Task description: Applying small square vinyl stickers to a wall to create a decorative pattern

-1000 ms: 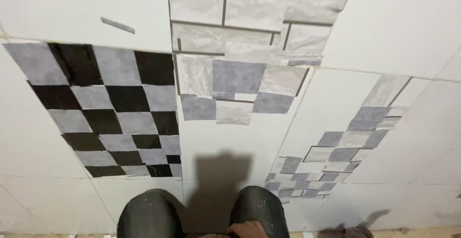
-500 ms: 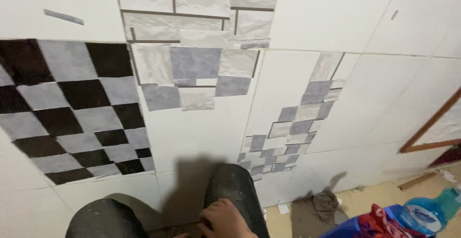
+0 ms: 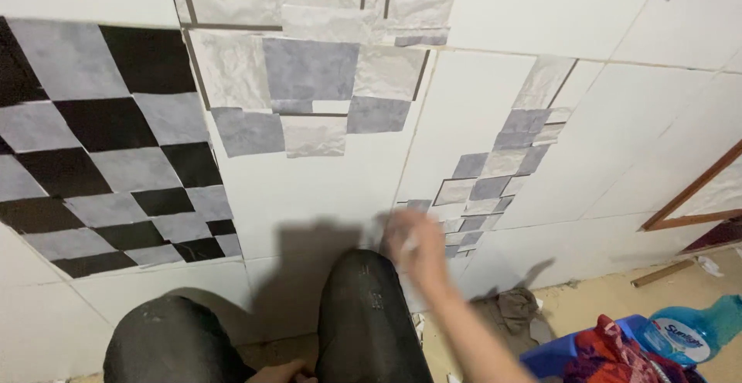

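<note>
Down low on the white wall, just above your right knee (image 3: 369, 306), your right hand (image 3: 411, 242) is up near the small grey tile patch (image 3: 495, 174). That patch is a strip of little light & dark grey squares. Its long way runs on a slant, from low left by your hand up to the top right. Your hand is at its low end, touching or almost touching; it's too blurry to tell which. Can't tell if the fingers are open or shut, or if they hold anything.

Your right arm comes in from the bottom right & reaches up & left, w/ the wrist about straight. Your left hand (image 3: 280, 372) is way down at the bottom edge btwn your knees, only partly seen, so can't tell its grip. Both hands are well apart.

Half a sec ago your right hand was low by your knees; now it's lifted to the wall. View has also swung right, so more floor shows: a grey rag (image 3: 516, 309), a blue bottle (image 3: 688, 337) & red cloth (image 3: 610, 352) in a blue tub.

To the left are a black & grey checker patch (image 3: 108, 143) & a big grey tile patch (image 3: 309, 66).
</note>
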